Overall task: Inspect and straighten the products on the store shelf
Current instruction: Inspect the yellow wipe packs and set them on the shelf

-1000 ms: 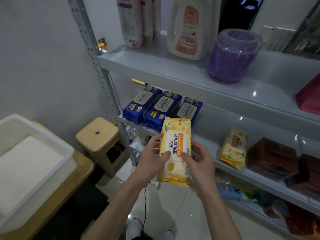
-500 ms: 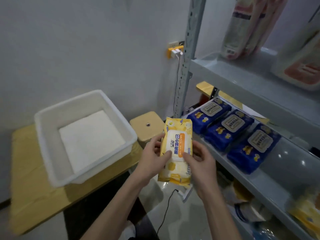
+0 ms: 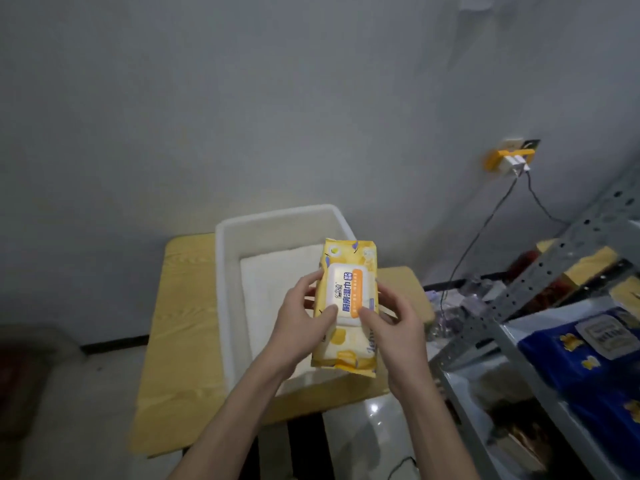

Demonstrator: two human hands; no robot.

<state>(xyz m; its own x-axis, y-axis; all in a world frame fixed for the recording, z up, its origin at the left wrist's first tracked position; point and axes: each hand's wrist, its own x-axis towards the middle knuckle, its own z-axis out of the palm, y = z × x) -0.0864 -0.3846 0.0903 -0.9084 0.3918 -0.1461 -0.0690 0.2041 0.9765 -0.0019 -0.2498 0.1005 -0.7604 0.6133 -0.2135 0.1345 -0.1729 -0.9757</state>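
Both the left hand (image 3: 300,323) and right hand (image 3: 393,322) pinch the soft yellow plastic wet-wipe pack (image 3: 346,299) by its long edges above the white plastic tub (image 3: 277,216). It looks light, squashy and slick; gripping the edges seems safest.

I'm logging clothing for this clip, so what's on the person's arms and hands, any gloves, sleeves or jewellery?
The left arm and right arm are bare to the frame's edge, with no sleeve in view. The left hand and right hand are ungloved, and no watch, bracelet or ring shows.
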